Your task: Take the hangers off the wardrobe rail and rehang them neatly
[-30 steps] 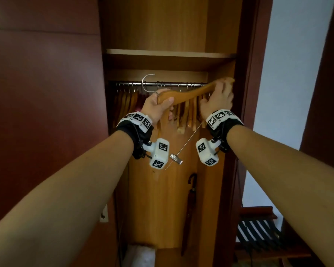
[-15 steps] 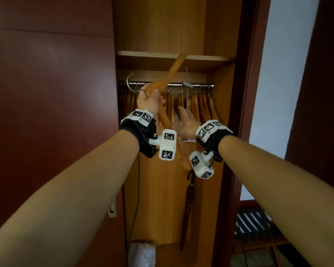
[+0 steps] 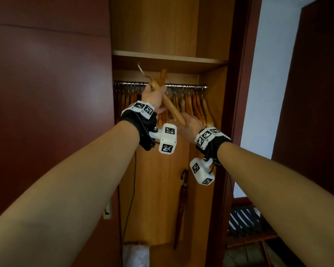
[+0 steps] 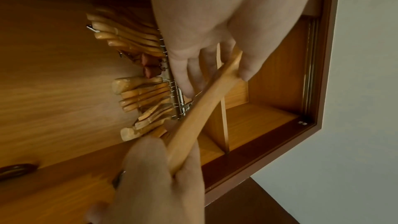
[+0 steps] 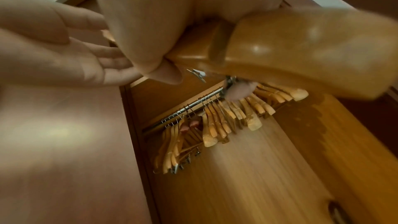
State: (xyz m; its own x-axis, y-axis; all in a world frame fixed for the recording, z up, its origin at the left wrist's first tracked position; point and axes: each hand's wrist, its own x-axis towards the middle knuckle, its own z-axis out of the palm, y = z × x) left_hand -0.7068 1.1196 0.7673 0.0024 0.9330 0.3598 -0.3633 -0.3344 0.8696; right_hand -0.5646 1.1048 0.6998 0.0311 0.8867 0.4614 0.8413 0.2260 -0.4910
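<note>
Now right hand (image 3: 191, 125) regripped the hanger's (image 3: 169, 105) lower end below the rail (image 3: 187, 86). Left hand (image 3: 152, 97) clutched its neck; rehanging pending.

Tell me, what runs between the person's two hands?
A wooden hanger, off the rail: the left hand grips its middle, the right hand its lower end. Head view shows it.

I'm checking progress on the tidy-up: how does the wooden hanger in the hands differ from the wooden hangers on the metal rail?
The held wooden hanger is off the metal rail, tilted diagonally, gripped by left hand and right hand. The hanging wooden hangers dangle hooked, untouched. Both are light wood.
</note>
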